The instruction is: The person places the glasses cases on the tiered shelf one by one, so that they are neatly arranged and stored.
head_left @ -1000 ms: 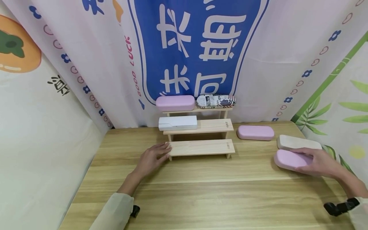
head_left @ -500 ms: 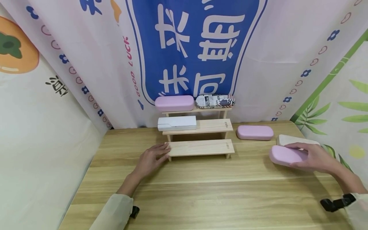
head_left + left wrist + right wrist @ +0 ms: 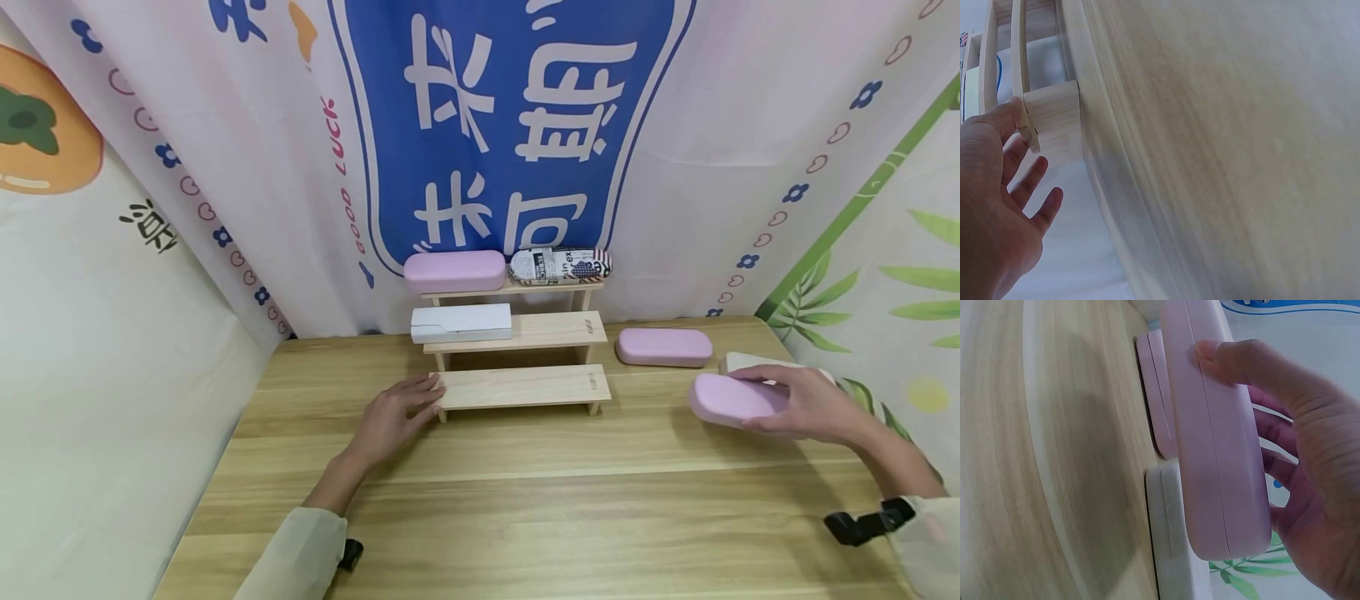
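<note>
Head view: left hand (image 3: 393, 418), pinch on wooden rack (image 3: 525, 387); right hand (image 3: 813, 404), grip round closed pink case (image 3: 726, 400), contents hidden.

Six cases (image 3: 727, 398), three shelves (image 3: 520, 387), two hands (image 3: 393, 414) show

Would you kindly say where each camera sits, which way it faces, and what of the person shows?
Head: on the head, facing forward and down at the tabletop and three-tier wooden stand; left hand, right hand and sleeves show.
Left wrist: on that wrist, facing the stand's end touched by the left hand; only that hand shows.
Right wrist: on that wrist, facing the lilac case the right hand holds; only that hand shows.
Head and right wrist share that case, a second lilac case and a white case.
</note>
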